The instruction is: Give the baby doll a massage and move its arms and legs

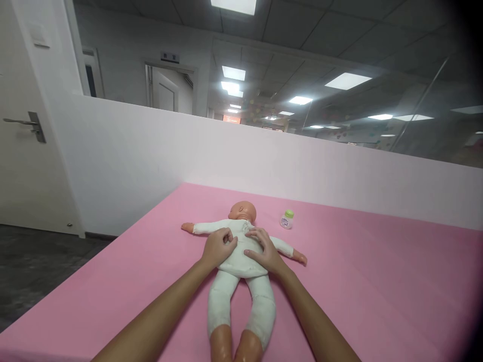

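Note:
A baby doll (241, 261) lies on its back with its arms spread, its head away from me and turned to the left. Its body is white cloth; the head, hands and lower legs are tan. My left hand (219, 247) rests on the left side of the doll's torso, fingers curled in, and I see nothing in them. On the torso's right side lies my right hand (266, 253), fingers apart and slightly bent, touching the cloth. Beyond the doll's arm on the right stands a small clear bottle (286, 221) with a green cap.
Under the doll is a table with a pink cover (362, 281). A low white wall (302, 166) with glass above it runs along the table's far side. At the left is a white door (33, 151) with a metal handle, above a dark floor.

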`<state>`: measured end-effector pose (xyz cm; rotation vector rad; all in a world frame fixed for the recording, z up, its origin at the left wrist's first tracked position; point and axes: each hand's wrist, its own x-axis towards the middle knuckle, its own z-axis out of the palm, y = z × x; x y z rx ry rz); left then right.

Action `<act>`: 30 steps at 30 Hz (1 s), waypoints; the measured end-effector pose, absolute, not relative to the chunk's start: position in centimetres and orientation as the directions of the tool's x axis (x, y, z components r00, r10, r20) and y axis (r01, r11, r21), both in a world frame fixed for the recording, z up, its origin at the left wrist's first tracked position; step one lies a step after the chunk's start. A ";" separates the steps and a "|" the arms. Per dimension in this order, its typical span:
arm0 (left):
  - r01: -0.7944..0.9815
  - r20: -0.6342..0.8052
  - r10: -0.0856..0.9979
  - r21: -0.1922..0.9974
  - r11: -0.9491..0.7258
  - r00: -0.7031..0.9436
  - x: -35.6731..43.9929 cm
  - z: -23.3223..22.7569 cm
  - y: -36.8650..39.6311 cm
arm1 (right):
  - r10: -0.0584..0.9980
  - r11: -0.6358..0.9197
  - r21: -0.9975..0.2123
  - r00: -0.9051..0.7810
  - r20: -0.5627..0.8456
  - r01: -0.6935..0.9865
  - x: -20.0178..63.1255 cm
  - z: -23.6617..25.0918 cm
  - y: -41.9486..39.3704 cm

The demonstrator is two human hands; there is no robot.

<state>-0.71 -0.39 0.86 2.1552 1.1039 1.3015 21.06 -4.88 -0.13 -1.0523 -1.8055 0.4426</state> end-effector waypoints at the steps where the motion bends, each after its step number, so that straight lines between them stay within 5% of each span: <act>1: 0.420 0.593 0.759 0.637 -0.646 0.268 -0.7 1.0 -0.5 | 0.819 0.556 -0.691 -0.165 0.549 0.462 21.1 0.0 -4.9; 6: 0.351 0.690 0.618 0.511 -0.785 0.376 -0.8 1.1 -0.7 | 0.831 0.519 -0.711 -0.087 0.549 0.474 21.1 -0.2 -4.6; 12: 0.327 0.534 0.602 0.523 -0.787 0.594 -1.1 0.3 0.0 | 0.820 0.499 -0.668 -0.050 0.571 0.552 22.6 -0.7 -3.8; 17: 0.319 0.519 0.631 0.568 -0.759 0.576 -0.9 0.1 -0.2 | 0.612 0.276 -0.758 0.500 0.613 0.591 29.8 -0.3 -1.3; 20: 0.298 0.522 0.660 0.614 -0.730 0.541 -0.6 -0.2 -0.6 | 0.508 0.055 -0.780 0.655 0.559 0.623 34.8 -0.7 1.0; 25: 0.258 0.511 0.664 0.652 -0.713 0.546 -0.3 -0.9 -0.9 | 0.717 -0.147 -0.859 0.651 0.249 0.490 38.5 -1.8 5.0; 30: 0.235 0.525 0.655 0.654 -0.719 0.544 -0.3 -0.9 -0.9 | 0.764 -0.135 -0.829 0.589 0.261 0.543 37.5 -2.3 5.2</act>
